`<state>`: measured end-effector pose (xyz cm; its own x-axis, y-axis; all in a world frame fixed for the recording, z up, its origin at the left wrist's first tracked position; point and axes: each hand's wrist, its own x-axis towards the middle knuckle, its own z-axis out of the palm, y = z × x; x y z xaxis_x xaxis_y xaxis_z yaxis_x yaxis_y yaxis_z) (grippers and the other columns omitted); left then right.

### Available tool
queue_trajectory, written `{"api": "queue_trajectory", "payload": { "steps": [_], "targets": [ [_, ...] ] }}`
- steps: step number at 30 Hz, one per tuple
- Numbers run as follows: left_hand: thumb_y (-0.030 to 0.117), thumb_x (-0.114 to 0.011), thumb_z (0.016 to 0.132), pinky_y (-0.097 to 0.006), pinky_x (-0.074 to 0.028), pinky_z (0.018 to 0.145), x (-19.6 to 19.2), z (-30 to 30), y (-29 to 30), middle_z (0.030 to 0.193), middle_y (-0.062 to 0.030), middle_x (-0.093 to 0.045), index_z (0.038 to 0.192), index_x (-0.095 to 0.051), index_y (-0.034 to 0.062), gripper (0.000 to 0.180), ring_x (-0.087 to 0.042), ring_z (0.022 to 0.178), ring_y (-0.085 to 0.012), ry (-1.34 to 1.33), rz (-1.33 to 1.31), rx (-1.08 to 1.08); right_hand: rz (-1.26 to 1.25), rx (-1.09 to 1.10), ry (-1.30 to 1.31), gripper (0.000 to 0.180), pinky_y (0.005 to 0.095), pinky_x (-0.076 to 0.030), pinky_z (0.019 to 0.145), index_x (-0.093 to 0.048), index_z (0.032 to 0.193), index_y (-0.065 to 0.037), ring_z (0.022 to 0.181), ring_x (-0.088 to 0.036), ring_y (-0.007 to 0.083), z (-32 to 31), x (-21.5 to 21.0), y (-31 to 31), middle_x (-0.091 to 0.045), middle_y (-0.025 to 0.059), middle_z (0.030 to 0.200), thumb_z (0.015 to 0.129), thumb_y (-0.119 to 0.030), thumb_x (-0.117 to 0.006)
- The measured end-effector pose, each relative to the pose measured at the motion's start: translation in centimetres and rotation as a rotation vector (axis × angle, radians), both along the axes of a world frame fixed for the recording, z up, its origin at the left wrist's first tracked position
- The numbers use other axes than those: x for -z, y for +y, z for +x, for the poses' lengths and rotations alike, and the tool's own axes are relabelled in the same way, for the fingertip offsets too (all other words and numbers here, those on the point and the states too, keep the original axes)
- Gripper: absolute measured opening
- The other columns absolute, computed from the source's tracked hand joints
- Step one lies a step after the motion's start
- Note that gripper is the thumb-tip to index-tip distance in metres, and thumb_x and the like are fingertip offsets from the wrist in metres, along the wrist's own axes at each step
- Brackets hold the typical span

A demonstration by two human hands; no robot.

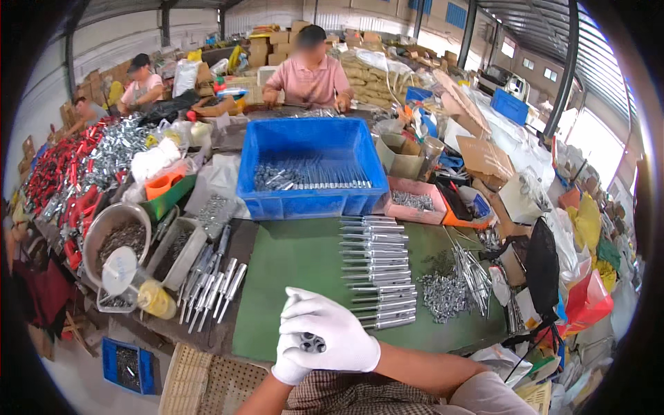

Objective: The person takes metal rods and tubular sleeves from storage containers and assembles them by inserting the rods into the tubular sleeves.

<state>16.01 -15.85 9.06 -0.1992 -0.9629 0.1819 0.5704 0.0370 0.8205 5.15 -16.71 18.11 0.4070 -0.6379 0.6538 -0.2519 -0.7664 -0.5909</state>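
Note:
Both my hands wear white gloves and are clasped together above the near edge of the green mat point(277, 270). My right hand point(342, 330) lies over my left hand point(289, 363), fingers curled. Between them show the round, hollow ends of several metal pieces point(312, 342); their length is hidden inside the gloves. To the right of my hands a column of silver metal cylinders with thin rods point(384, 277) lies side by side on the mat. Farther right are a heap of small metal fittings point(446, 297) and a bundle of thin metal rods point(474, 277).
A large blue bin point(311, 205) of rod parts stands beyond the mat, beside a pink tray point(415, 213). At left sit more cylinders point(214, 287), a grey tray point(197, 252), a round bowl point(97, 238) and a yellow-filled bottle point(156, 299). A person point(310, 72) works opposite.

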Motion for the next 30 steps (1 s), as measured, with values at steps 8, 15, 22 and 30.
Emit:
{"api": "queue_trajectory", "payload": {
  "steps": [8, 15, 22, 30],
  "targets": [
    [0.019, -0.075, 0.072, -0.035, -0.054, 0.081, 1.9, 0.8, -2.5, 0.130, -0.0199, -0.051, 0.128, -0.045, 0.0026, 0.065, -0.065, 0.097, -0.0303, -1.159, -0.283, -0.294, 0.227, 0.054, -0.124, 0.013, 0.0311, -0.051, 0.074, -0.068, 0.079, -0.011, 0.086, -0.061, 0.0206, -1.2, 0.7, -4.9, -0.060, 0.0056, 0.095, 0.068, -0.004, -0.071],
    [-0.001, -0.075, 0.071, -0.032, -0.048, 0.085, -2.7, -0.4, -5.5, 0.114, -0.0087, -0.052, 0.123, -0.043, 0.0056, 0.061, -0.055, 0.104, -0.0175, -0.678, -0.247, -0.255, 0.399, -0.058, -0.249, 0.011, 0.0298, -0.047, 0.078, -0.068, 0.080, -0.011, 0.088, -0.059, 0.0191, -0.8, -4.1, -8.3, -0.057, 0.0058, 0.097, 0.070, -0.007, -0.071],
    [-0.006, -0.068, 0.074, -0.030, -0.045, 0.086, -3.7, -1.5, -10.1, 0.116, -0.0068, -0.048, 0.131, -0.034, 0.0048, 0.067, -0.052, 0.107, -0.0160, -0.541, -0.233, -0.459, 0.155, -0.112, -0.097, 0.044, 0.0383, -0.045, 0.092, -0.062, 0.104, -0.009, 0.109, -0.055, 0.0307, -2.6, -9.7, -13.5, -0.053, 0.0173, 0.120, 0.064, -0.017, -0.079],
    [-0.006, -0.068, 0.073, -0.035, -0.043, 0.092, -0.7, -0.6, -13.6, 0.127, -0.0122, -0.042, 0.139, -0.019, 0.0056, 0.084, -0.051, 0.112, -0.0212, -0.550, -0.196, -0.655, -0.342, 0.230, 0.941, 0.014, 0.0406, -0.046, 0.072, -0.070, 0.072, -0.014, 0.079, -0.059, 0.0270, -15.7, -12.5, -28.1, -0.063, 0.0035, 0.074, 0.075, -0.025, -0.063]
  ]
}}
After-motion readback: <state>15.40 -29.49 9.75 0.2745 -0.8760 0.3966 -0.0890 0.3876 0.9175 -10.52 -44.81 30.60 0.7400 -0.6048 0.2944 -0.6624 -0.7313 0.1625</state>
